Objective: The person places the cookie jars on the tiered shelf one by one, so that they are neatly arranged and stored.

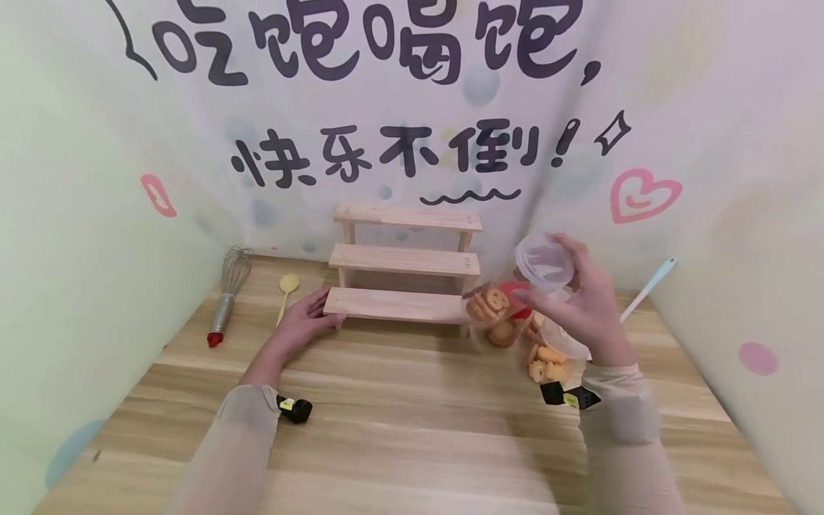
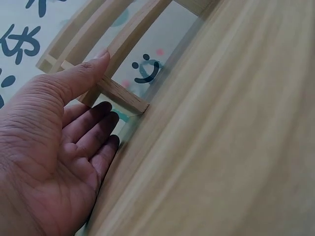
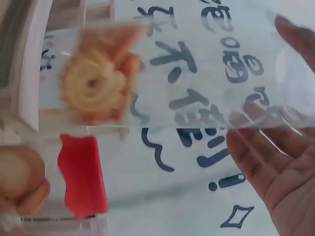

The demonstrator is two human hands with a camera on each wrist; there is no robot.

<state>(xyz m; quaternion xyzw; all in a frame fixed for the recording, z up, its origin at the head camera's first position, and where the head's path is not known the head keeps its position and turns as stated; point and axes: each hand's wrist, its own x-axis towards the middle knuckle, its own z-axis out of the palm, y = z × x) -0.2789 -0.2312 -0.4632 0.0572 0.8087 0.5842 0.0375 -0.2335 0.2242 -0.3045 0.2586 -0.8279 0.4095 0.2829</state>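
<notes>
In the head view, my right hand holds a clear plastic jar by its upper part, off the table at the rack's right end. The jar is tilted, its lower end toward the rack. Ring-shaped and other biscuits lie in that end in the right wrist view. My left hand is at the left end of the lowest plank of a three-step wooden rack. Its thumb lies along the plank in the left wrist view, and the other fingers extend loosely beside the rack's leg.
More clear containers of orange snacks and round biscuits stand under my right hand. A red wavy-edged piece is beside them. Behind them a light blue handle leans up. A whisk and a yellow spoon lie left.
</notes>
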